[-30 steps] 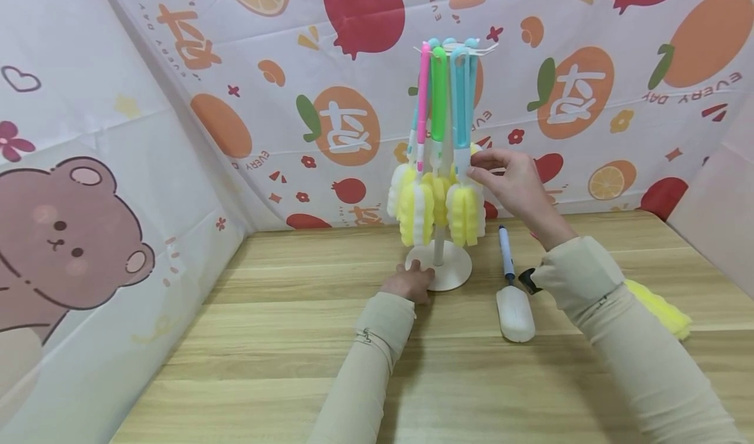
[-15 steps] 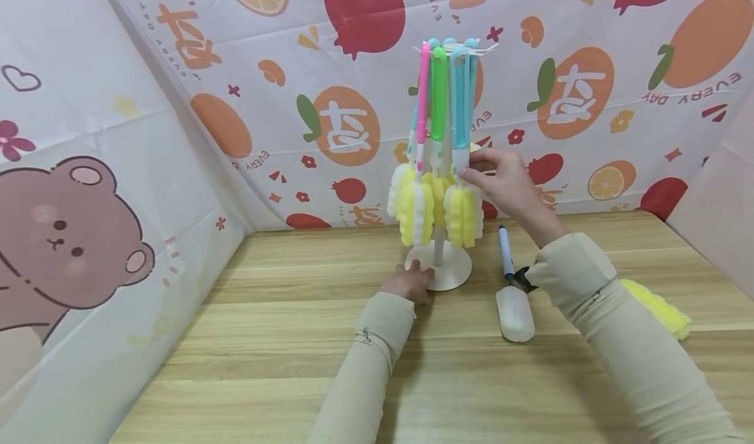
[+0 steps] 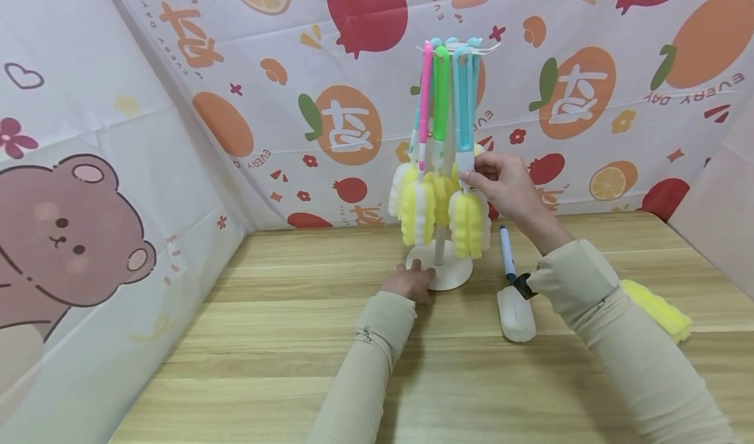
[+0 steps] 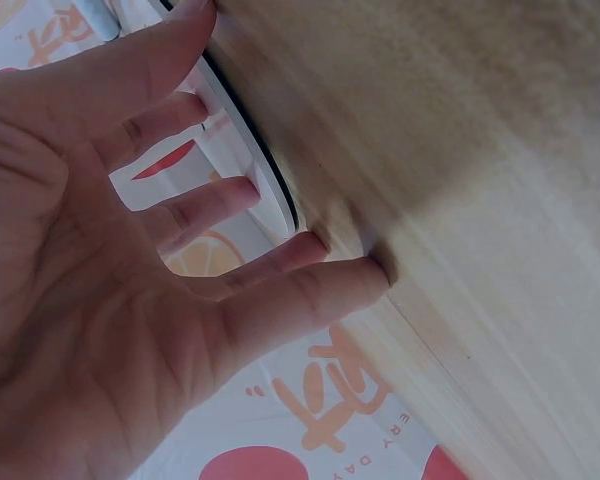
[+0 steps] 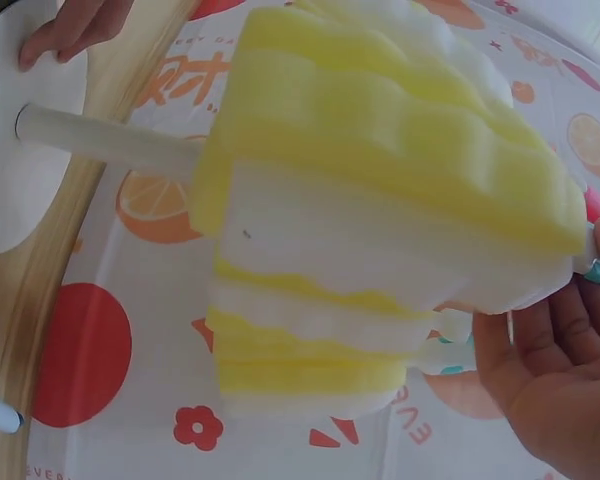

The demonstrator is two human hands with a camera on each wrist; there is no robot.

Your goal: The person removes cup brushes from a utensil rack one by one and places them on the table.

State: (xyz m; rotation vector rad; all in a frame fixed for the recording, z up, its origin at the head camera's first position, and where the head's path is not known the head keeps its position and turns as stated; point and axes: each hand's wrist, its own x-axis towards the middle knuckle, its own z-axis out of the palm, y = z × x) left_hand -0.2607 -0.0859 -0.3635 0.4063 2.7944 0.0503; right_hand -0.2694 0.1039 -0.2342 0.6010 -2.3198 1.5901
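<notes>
While our right hand (image 3: 511,183) pinches one blue-handled brush (image 3: 465,144) at its white neck between thumb and fingers, we see it hang near vertical, sponge head pointing down below them. Our left hand (image 3: 409,282), fingers spread, touches one round base (image 3: 455,279). Left of the pinching fingers we count one pink handle (image 3: 425,93) and one green handle (image 3: 441,97).

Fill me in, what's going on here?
A person's right hand pinches a blue brush low on its handle, at the stand; whether the brush is hooked on is hard to tell. The left hand touches the base. Pink and green brushes hang there too. A white brush and a yellow sponge lie on the table.
</notes>
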